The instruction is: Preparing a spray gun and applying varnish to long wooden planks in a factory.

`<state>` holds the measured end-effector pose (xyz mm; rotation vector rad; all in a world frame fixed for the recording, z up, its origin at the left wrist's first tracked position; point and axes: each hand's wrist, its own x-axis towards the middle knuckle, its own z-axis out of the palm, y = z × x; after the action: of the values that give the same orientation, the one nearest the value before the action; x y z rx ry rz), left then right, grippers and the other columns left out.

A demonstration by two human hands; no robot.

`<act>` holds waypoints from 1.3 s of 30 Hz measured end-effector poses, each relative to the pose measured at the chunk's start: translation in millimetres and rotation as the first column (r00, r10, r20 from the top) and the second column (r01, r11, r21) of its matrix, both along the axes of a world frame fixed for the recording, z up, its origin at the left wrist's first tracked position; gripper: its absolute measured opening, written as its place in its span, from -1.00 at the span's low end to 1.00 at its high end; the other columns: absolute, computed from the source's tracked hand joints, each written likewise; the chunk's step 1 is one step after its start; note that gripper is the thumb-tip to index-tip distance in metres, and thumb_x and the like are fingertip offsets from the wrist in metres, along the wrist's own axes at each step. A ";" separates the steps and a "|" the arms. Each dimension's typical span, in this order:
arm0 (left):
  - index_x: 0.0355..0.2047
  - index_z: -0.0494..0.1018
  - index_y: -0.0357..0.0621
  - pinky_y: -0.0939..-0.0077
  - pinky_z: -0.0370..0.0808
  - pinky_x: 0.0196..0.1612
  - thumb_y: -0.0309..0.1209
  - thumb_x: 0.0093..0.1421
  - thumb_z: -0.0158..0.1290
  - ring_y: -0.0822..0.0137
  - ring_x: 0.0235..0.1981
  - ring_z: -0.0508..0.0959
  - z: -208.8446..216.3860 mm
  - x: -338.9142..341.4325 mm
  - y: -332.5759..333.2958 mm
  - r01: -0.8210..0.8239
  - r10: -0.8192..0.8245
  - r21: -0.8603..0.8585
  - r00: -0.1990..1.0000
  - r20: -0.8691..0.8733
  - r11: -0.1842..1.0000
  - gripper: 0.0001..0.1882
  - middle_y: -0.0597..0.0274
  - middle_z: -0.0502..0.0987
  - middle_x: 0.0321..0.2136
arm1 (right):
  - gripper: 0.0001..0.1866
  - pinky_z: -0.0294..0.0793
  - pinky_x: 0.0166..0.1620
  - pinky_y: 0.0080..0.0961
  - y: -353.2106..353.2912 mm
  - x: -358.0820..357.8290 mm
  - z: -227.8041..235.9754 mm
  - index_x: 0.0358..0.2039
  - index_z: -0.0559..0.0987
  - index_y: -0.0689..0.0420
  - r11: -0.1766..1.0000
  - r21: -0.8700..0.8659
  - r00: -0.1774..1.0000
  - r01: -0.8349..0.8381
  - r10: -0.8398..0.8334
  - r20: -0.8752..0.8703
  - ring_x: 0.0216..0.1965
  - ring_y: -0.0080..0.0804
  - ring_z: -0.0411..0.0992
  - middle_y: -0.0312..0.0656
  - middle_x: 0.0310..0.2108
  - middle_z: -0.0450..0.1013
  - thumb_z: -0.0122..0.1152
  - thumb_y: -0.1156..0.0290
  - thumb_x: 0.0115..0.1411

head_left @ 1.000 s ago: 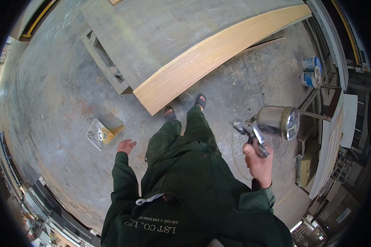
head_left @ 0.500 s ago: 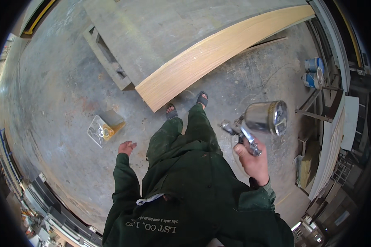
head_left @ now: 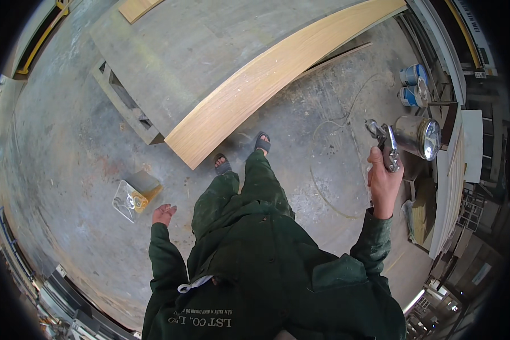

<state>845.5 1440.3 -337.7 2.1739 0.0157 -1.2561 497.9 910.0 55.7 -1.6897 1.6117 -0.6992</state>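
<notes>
My right hand (head_left: 384, 190) is wrapped around the handle of a metal spray gun (head_left: 387, 148), with the thumb along its side. The gun's silvery cup (head_left: 418, 137) sticks out to the right, its rim stained yellowish. Low on the other side, my left hand (head_left: 164, 215) hangs beside my leg, holding nothing, its fingers loosely bent and apart. A clear plastic tray (head_left: 124, 199) with an amber-stained round thing inside lies on the floor near that hand. Ahead of my feet a long pale wood board (head_left: 277, 79) rests along the edge of a low grey platform (head_left: 170, 62).
Blue and white buckets (head_left: 412, 85) stand at the right beside a rack. A thin pale hose (head_left: 317, 187) loops over the concrete floor. A narrow strip of wood (head_left: 337, 59) lies beyond the board. Another wood piece (head_left: 137, 8) shows at the platform's far left.
My right hand has carried the spray gun outward to the right and farther off, turning it. The view has shifted too, bringing another wood piece into sight. My left hand still hangs at my side.
</notes>
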 end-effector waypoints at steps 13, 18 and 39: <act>0.02 0.62 -0.34 0.34 0.52 0.19 -0.14 0.13 0.44 0.20 0.01 0.66 -4.8 -17.4 -7.2 0.229 -0.237 0.125 0.970 0.058 0.965 -0.41 0.01 0.72 -0.07 | -0.57 0.20 -0.38 -0.54 98.6 9.3 17.5 -0.44 0.38 0.18 0.874 0.414 0.965 -0.254 0.255 0.052 -0.42 -0.64 0.15 -0.43 -0.49 0.24 0.51 0.25 0.27; 0.02 0.61 -0.36 0.37 0.52 0.17 -0.15 0.11 0.46 0.27 -0.02 0.66 -0.9 -15.9 -10.5 0.129 -0.132 0.080 0.991 0.032 0.988 -0.39 0.04 0.72 -0.11 | -0.51 0.44 -0.14 -0.57 122.2 28.1 16.5 0.11 0.63 0.19 0.709 0.562 0.899 -0.426 0.404 0.171 -0.29 -0.62 0.35 -0.36 -0.34 0.49 0.55 0.33 0.22; 0.03 0.59 -0.38 0.36 0.50 0.20 -0.15 0.16 0.43 0.26 -0.02 0.64 -12.1 -16.8 1.7 0.126 -0.127 0.050 0.992 0.019 0.991 -0.41 0.08 0.71 -0.11 | -0.60 0.10 -0.64 -0.62 45.8 4.0 21.1 -0.41 0.46 0.10 0.941 0.280 0.981 -0.191 0.191 0.026 -0.69 -0.75 0.18 -0.49 -0.63 0.27 0.46 0.12 0.32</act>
<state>828.7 1442.0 -349.8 2.2608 -0.1037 -1.3140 501.9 955.8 76.7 -1.6072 1.4457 -0.3525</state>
